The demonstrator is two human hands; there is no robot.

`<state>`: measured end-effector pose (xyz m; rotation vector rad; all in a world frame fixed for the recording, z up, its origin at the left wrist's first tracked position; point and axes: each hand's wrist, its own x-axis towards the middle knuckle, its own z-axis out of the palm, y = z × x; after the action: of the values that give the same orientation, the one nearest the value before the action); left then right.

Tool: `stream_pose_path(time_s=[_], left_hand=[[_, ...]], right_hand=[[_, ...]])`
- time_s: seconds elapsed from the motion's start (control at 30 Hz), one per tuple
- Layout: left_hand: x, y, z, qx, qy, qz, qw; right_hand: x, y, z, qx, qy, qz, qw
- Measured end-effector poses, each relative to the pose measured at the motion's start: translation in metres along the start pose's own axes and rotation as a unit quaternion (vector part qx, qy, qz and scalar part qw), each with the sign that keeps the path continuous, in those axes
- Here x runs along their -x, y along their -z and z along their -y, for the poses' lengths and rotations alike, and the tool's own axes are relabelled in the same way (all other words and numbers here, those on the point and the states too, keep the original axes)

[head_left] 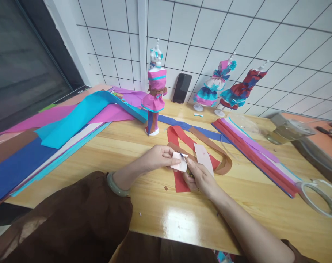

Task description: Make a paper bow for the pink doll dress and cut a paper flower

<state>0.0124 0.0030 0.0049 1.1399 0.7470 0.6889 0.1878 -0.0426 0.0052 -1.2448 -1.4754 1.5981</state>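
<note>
In the middle of the head view, my left hand [161, 157] pinches a small white piece of paper [178, 165] between thumb and fingers. Closed around a pair of scissors [182, 155], my right hand [200, 175] holds the dark blades against the paper's upper edge. The handles are mostly hidden by my fingers. Beneath both hands lie red paper strips [182, 184], a brown strip [226, 160] and another white piece [203, 156]. A tiny brown scrap [166, 188] rests nearby on the wood.
Behind my hands stands a small dress form [156, 93] in pink paper; two more dress forms [212, 89] [242, 87] and a phone [182, 88] are near the tiled wall. Coloured paper sheets [78, 117] cover the left. Folded strips [253, 157], a tape roll [319, 199] and a clear cup [289, 131] lie right.
</note>
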Motion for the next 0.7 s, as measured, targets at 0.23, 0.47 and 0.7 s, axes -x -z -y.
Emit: stream_pose_path(time_s=[0.23, 0.47, 0.7], left_hand=[[0.0007, -0.0008, -0.0022, -0.026, -0.02, 0.001, 0.999], [0.0011, -0.003, -0.0026, -0.028, -0.013, 0.008, 0.999], [-0.0005, 0.0008, 0.0029, -0.025, -0.031, 0.018, 0.999]], right_hand=[[0.0008, -0.0004, 0.0013, 0.005, -0.001, -0.002, 1.0], [0.0016, -0.002, 0.0027, -0.021, -0.003, 0.013, 1.0], [-0.0006, -0.0017, 0.0002, -0.009, 0.0, 0.004, 1.0]])
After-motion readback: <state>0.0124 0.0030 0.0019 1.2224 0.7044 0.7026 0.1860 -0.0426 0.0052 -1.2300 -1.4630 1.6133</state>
